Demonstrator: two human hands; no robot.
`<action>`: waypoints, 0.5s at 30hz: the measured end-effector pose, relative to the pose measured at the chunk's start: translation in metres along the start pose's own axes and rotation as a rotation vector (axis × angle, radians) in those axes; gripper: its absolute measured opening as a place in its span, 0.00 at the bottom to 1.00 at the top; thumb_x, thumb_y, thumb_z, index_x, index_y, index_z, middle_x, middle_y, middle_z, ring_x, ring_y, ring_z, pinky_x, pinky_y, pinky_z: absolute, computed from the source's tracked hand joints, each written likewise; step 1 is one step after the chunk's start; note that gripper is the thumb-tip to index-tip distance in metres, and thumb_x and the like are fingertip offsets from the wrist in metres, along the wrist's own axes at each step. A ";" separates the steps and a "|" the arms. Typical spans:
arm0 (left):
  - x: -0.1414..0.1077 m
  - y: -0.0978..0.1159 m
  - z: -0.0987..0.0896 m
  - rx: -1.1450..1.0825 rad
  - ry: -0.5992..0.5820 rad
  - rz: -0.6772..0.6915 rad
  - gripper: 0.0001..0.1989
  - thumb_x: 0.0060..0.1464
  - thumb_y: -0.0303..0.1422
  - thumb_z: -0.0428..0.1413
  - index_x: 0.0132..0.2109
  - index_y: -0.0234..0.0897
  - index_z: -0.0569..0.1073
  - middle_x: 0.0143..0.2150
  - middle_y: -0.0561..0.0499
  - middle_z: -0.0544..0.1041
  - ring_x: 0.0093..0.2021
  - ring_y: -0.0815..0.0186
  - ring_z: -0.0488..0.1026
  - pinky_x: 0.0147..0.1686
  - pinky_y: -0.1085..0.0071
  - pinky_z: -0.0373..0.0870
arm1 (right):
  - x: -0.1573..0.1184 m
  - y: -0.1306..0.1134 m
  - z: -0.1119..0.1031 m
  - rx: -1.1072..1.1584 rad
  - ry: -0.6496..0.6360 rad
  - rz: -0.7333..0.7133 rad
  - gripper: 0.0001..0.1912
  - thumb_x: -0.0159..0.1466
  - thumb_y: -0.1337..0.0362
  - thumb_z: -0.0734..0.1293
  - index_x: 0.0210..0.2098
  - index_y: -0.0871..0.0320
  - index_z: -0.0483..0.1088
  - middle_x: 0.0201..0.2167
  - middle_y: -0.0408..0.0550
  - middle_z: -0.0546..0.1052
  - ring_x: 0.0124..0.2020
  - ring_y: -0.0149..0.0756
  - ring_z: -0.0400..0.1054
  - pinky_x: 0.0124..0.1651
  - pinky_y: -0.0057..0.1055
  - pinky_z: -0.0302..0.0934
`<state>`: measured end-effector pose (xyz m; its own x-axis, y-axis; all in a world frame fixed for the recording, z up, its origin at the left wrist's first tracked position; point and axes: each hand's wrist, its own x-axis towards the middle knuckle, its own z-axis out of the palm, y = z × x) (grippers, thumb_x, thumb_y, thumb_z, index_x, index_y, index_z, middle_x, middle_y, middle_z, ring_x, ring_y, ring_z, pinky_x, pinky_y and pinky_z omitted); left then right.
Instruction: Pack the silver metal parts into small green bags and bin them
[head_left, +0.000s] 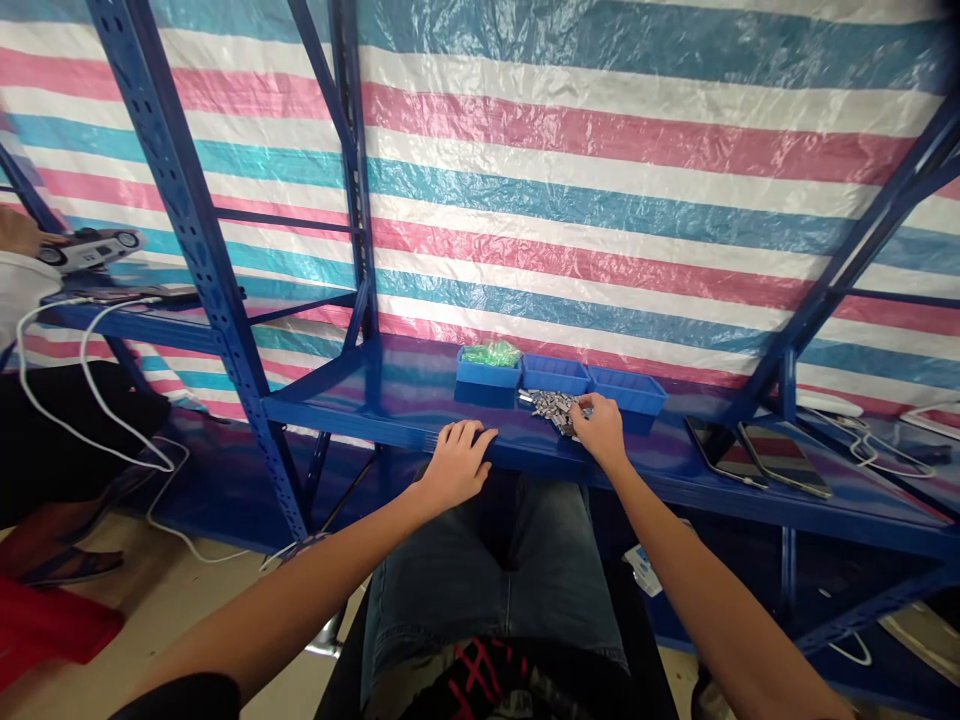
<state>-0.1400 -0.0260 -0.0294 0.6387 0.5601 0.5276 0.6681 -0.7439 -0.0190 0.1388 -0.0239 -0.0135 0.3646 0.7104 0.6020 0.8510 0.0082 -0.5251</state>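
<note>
A loose pile of small, shiny silver pieces [549, 408] lies on the blue metal shelf [405, 390] in front of me. My right hand [600, 430] is at the pile's right end, thumb and fingers pinched together. A bit of silver shows at its fingertips, too small to name. My left hand [459, 465] rests on the shelf's front edge, left of the pile, with its fingers stretched out and nothing in them. Behind the pile stand three blue bins in a row. The left bin [487, 374] holds green and clear material; the middle bin [555, 374] and right bin [627, 390] show bare insides.
Two dark flat devices [784, 460] lie on the shelf to the right, near white cables [862, 440]. A blue upright post [180, 200] divides off the left bay, where another person's hand holds a white toy car [101, 248]. Striped sheeting [600, 200] hangs behind.
</note>
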 end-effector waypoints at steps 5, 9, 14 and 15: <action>0.000 -0.001 0.000 0.007 0.002 0.001 0.24 0.56 0.32 0.50 0.60 0.34 0.63 0.55 0.39 0.66 0.57 0.50 0.60 0.56 0.52 0.56 | -0.002 0.001 -0.001 0.094 0.056 0.052 0.14 0.59 0.56 0.58 0.37 0.59 0.65 0.33 0.50 0.74 0.33 0.36 0.67 0.38 0.32 0.58; 0.000 -0.001 0.000 0.016 0.007 0.002 0.24 0.56 0.31 0.51 0.59 0.34 0.64 0.55 0.40 0.66 0.57 0.51 0.61 0.56 0.53 0.56 | -0.009 0.000 -0.003 0.121 0.095 0.070 0.14 0.59 0.55 0.57 0.38 0.58 0.63 0.32 0.48 0.74 0.31 0.35 0.67 0.36 0.31 0.57; -0.002 0.000 -0.001 0.017 0.015 0.003 0.24 0.55 0.32 0.51 0.60 0.34 0.64 0.55 0.40 0.66 0.57 0.51 0.60 0.57 0.53 0.56 | -0.014 0.001 -0.005 0.112 0.134 0.093 0.15 0.58 0.56 0.57 0.41 0.59 0.63 0.30 0.48 0.73 0.31 0.37 0.67 0.37 0.32 0.58; -0.002 0.000 -0.001 0.017 0.012 0.005 0.24 0.55 0.32 0.51 0.60 0.34 0.64 0.55 0.40 0.66 0.57 0.51 0.60 0.57 0.53 0.56 | -0.015 0.001 -0.005 0.109 0.139 0.095 0.16 0.59 0.56 0.57 0.42 0.60 0.63 0.30 0.49 0.72 0.31 0.38 0.67 0.37 0.33 0.58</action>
<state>-0.1413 -0.0271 -0.0297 0.6376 0.5517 0.5377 0.6713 -0.7403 -0.0363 0.1362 -0.0375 -0.0202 0.4962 0.6074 0.6204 0.7670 0.0280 -0.6410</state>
